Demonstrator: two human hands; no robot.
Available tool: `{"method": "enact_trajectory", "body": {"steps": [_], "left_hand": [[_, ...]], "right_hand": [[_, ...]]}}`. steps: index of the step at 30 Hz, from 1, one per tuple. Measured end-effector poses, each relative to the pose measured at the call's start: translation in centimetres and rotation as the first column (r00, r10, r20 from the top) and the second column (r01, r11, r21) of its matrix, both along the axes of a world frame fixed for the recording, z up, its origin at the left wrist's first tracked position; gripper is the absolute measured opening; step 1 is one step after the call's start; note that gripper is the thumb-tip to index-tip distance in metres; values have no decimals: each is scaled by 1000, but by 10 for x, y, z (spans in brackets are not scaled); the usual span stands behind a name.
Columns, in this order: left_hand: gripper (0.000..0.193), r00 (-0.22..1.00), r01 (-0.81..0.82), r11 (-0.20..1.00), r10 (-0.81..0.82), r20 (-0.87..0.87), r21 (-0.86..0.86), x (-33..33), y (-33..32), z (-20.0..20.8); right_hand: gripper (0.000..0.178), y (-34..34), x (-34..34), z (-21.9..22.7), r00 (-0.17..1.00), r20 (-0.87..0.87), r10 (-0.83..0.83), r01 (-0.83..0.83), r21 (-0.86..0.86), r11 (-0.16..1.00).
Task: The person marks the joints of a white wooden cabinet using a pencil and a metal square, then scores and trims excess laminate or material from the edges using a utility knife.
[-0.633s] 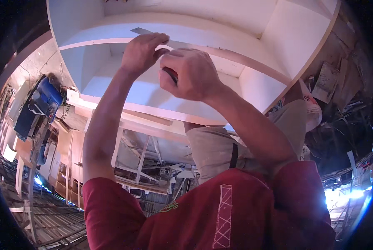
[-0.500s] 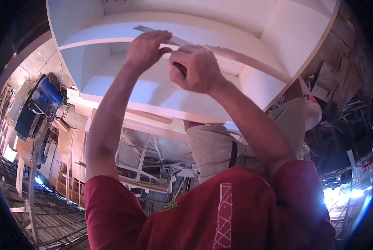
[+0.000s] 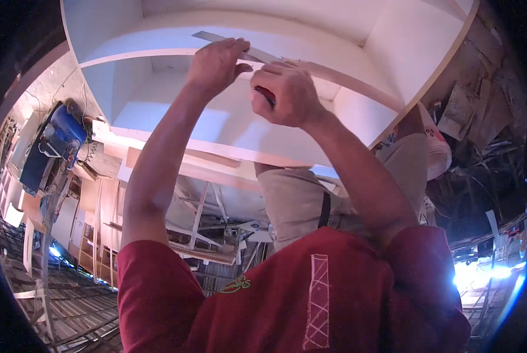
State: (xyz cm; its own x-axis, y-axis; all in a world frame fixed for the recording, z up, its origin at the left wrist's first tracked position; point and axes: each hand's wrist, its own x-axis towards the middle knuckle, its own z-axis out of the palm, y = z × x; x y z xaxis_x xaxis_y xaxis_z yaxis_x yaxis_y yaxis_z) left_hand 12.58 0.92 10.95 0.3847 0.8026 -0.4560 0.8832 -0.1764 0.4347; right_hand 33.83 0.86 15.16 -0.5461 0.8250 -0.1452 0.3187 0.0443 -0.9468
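Note:
A white shelf unit (image 3: 234, 126) with pale bare edges fills the upper part of the view. Along its middle board (image 3: 131, 56) lies a long, flat grey metal strip (image 3: 209, 36), running behind my fingers. My left hand (image 3: 215, 67) is at the board's front edge, its fingers stretched over the strip and its thumb held apart. Close to its right, my right hand (image 3: 290, 94) is curled into a fist at the same edge. Something dark shows inside that fist, too hidden to name. The strip's other end disappears behind the right hand.
Boards and a wooden frame (image 3: 199, 250) lie below the unit. A blue machine or case (image 3: 69, 132) stands at the left. Wood offcuts (image 3: 461, 112) pile up at the right, near a whitish bucket (image 3: 437, 153). Bright light enters at the lower right.
Both hands have shifted slightly to the right along the board's edge. More of the metal strip shows between them, and its left end sits a little higher in view.

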Motion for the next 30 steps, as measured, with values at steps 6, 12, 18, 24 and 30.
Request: {"method": "enact_trajectory", "body": {"steps": [6,12,18,24,30], "left_hand": [[47,998,41,996,-44,-35,-80,19,-8,11],[45,997,68,995,-69,-22,-80,25,-8,15],[44,989,24,960,-64,-136,-279,37,1,8],[45,988,95,970,-120,-102,-224,59,3,12],[44,992,125,977,-125,13,-172,65,4,24]], "right_hand": [[10,-8,15,23,1000,5,-26,27,-63,998],[10,-11,21,22,998,-7,-55,55,-51,997],[11,-6,26,1,997,64,37,-36,-13,999],[11,-13,59,7,999,-15,52,-52,17,998],[10,-17,62,14,999,-7,-39,38,-54,998]]}}
